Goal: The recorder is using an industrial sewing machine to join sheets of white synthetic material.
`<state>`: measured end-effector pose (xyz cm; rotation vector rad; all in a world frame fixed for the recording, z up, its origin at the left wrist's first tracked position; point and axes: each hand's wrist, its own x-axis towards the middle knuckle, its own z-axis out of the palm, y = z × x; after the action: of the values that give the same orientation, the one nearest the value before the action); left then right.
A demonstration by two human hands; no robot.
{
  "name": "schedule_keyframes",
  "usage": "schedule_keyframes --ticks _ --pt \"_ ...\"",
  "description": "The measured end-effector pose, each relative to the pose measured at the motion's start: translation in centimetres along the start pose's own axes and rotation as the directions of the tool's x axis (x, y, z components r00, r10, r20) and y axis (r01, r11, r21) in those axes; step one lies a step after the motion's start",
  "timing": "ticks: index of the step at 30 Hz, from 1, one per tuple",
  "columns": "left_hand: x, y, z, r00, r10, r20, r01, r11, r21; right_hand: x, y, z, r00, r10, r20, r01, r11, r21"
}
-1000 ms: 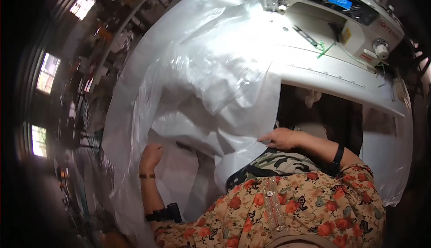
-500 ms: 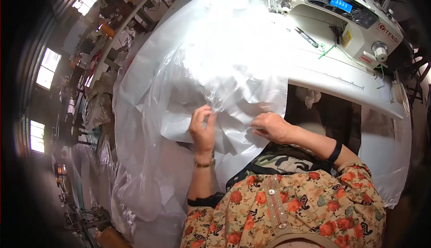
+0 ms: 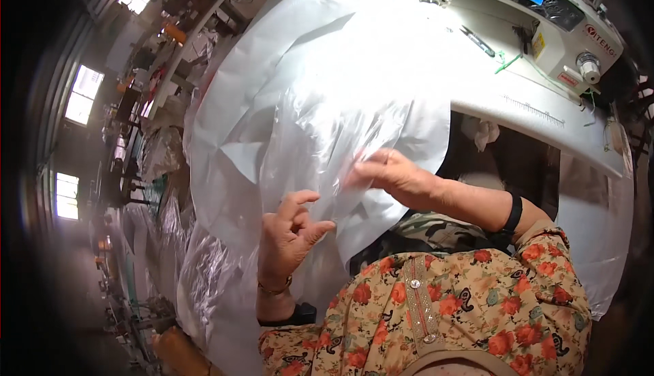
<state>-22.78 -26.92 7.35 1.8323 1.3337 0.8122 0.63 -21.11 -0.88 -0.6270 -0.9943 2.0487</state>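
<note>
A thin clear plastic sheet (image 3: 300, 137) lies crumpled over a large pale silvery-white sheet (image 3: 235, 97) in front of me. My left hand (image 3: 289, 235) is at the near edge of the clear plastic. Its thumb and index finger stand apart and the other fingers curl in; nothing shows gripped between them. Farther up and to the right, my right hand (image 3: 388, 171) is over the clear plastic. Motion smears its fingertips, so whether they grip the film cannot be made out.
A white sewing machine (image 3: 545, 28) with a lit display stands at the far right. On its bed lie small thread snips (image 3: 478, 41) and a green thread (image 3: 507, 63). More crinkled clear plastic (image 3: 211, 280) hangs at the left. A dark gap (image 3: 518, 165) opens beside the machine bed.
My left hand has moved down and left, its thumb and index finger spreading. My right hand has moved up and left over the clear plastic, which is now drawn into lengthwise folds.
</note>
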Motion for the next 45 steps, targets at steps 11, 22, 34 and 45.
schedule_keyframes --ticks 11,22,34,45 --pt "0.2 -3.4 5.7 0.938 0.144 0.315 -0.322 0.695 0.643 -2.7 8.5 -4.0 0.947 0.316 -0.066 -0.32 0.944 -0.075" --pt "4.7 -2.2 10.7 0.947 0.31 0.084 -0.318 0.94 0.125 0.0 8.2 -4.7 0.83 0.264 -0.491 -0.193 0.962 0.191" --pt "7.9 -4.9 11.1 0.965 0.173 0.196 -0.149 0.98 -0.131 -3.1 7.5 -3.9 0.969 0.085 -0.231 -0.126 0.977 -0.17" --pt "5.6 -7.2 11.0 0.952 -0.023 0.304 0.08 0.981 -0.175 -4.5 7.8 -1.3 0.998 0.017 -0.055 -0.046 0.802 -0.596"
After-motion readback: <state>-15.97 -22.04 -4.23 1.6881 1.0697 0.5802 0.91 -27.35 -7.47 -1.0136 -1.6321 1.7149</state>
